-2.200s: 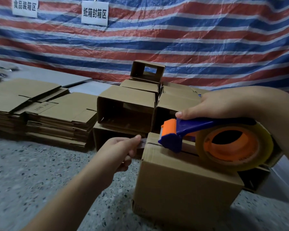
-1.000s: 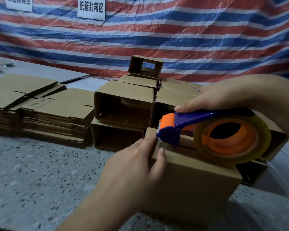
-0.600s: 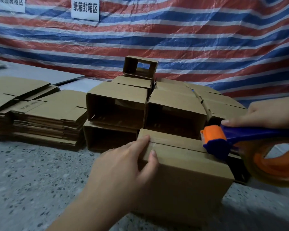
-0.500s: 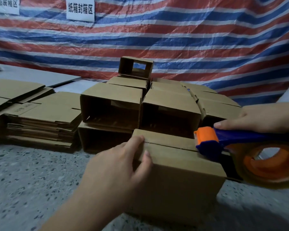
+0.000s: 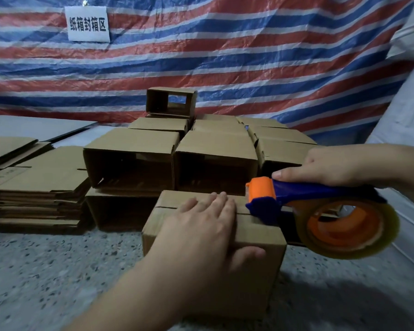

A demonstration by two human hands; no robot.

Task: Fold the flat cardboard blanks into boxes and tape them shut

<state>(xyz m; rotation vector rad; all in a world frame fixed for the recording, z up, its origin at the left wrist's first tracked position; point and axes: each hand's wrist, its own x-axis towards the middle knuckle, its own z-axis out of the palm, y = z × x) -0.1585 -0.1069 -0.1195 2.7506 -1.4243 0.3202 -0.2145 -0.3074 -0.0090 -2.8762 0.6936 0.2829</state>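
A folded cardboard box [image 5: 249, 271] stands on the speckled floor in front of me, its two top flaps meeting at a seam. My left hand [image 5: 206, 225] lies flat across the top flaps with fingers spread and the thumb down the front face. My right hand [image 5: 332, 166] grips the blue handle of a tape dispenser [image 5: 296, 199] with an orange head and a roll of clear tape [image 5: 347, 228]. The dispenser head sits at the right end of the seam.
Several folded boxes [image 5: 132, 161], open toward me, are stacked behind the box. A pile of flat cardboard blanks [image 5: 34, 187] lies at the left. A striped tarp [image 5: 225, 56] with a white sign [image 5: 87, 23] hangs behind. White fabric [image 5: 406, 111] fills the right edge.
The dispenser ran along the seam from the left end to the right end. My left hand went from pinching the tape end at the left edge to pressing flat on the top.
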